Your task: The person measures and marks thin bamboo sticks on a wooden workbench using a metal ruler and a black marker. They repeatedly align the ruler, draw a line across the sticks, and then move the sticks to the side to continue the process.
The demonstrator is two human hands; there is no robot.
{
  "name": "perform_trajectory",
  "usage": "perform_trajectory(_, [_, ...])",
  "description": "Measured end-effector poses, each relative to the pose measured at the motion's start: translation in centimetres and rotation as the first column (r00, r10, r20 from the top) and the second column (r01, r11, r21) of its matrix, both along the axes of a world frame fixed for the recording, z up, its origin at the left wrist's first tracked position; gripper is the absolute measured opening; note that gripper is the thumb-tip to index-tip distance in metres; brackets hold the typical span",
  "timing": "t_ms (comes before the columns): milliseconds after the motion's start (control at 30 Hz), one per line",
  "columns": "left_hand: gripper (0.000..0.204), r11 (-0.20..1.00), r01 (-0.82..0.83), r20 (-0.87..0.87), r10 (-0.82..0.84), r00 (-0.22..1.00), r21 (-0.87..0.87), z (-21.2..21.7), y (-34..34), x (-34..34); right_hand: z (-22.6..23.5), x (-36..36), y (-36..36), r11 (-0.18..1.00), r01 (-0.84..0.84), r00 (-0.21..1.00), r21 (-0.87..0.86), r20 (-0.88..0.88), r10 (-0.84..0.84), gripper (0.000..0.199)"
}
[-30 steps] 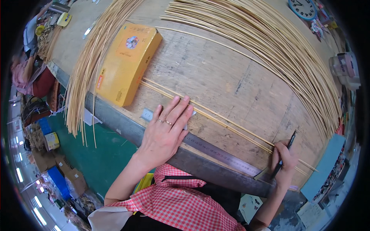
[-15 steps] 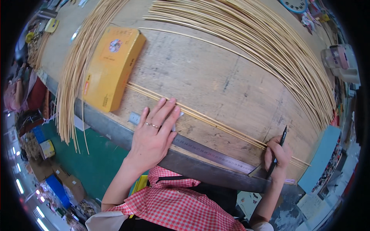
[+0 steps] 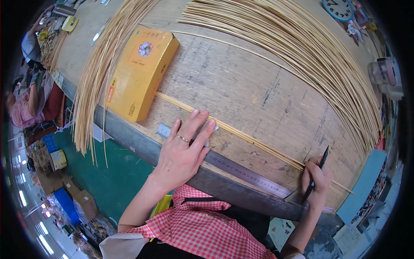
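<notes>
My left hand [image 3: 183, 151] lies flat with fingers stretched, their tips on a few thin pale sticks [image 3: 258, 145], bamboo by their look. Below that palm runs a metal ruler [image 3: 254, 178] along the table's near edge, partly covered. A small whitish thing shows between the fingers; I cannot make it out. My right hand [image 3: 317, 178] grips a black pen [image 3: 322, 158], point upward, and its fingertips touch the right part of the same sticks. The sticks' left ends run up to a yellow box [image 3: 137, 75] and pass out of sight there.
A long bundle of sticks [image 3: 293, 47] spreads over the table's far right, and another bundle [image 3: 101, 64] hangs over the left edge. A light blue block [image 3: 362, 187] stands at the right end. A round clock [image 3: 338, 8] is at the back. Another person [image 3: 32, 103] sits at far left.
The whole view has shifted, so the table and hands appear farther right. Both hands keep their places on the sticks, and the pen stays in my right hand.
</notes>
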State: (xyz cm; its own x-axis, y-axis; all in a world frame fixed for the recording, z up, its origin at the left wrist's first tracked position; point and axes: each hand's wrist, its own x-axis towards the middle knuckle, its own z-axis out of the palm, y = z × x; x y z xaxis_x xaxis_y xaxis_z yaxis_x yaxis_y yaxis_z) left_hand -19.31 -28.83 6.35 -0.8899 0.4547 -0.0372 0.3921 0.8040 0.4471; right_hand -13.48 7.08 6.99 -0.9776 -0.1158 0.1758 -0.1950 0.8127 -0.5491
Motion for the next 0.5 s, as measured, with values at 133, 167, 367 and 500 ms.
perform_trajectory(133, [0.069,0.999,-0.034,0.037,0.033,0.999,0.033,-0.4,0.3,0.1,0.1,0.8,0.4,0.998,0.062,0.987,-0.030,0.154,-0.056,0.028])
perform_trajectory(167, [0.069,0.999,-0.037,0.046,0.036,0.998,0.021,-0.3,0.2,0.2,0.2,0.9,0.5,0.996,0.079,0.976,-0.042,0.205,-0.069,0.030])
perform_trajectory(367, [0.066,0.999,-0.044,0.049,0.044,0.998,-0.006,-0.4,0.5,0.3,1.1,-1.8,-0.7,0.998,0.031,0.999,0.062,-0.032,-0.029,0.028])
perform_trajectory(500, [0.063,0.998,-0.058,0.036,0.059,0.998,-0.032,-0.2,0.4,0.5,0.5,-6.9,0.5,0.991,0.108,0.983,0.082,-0.160,-0.093,0.028])
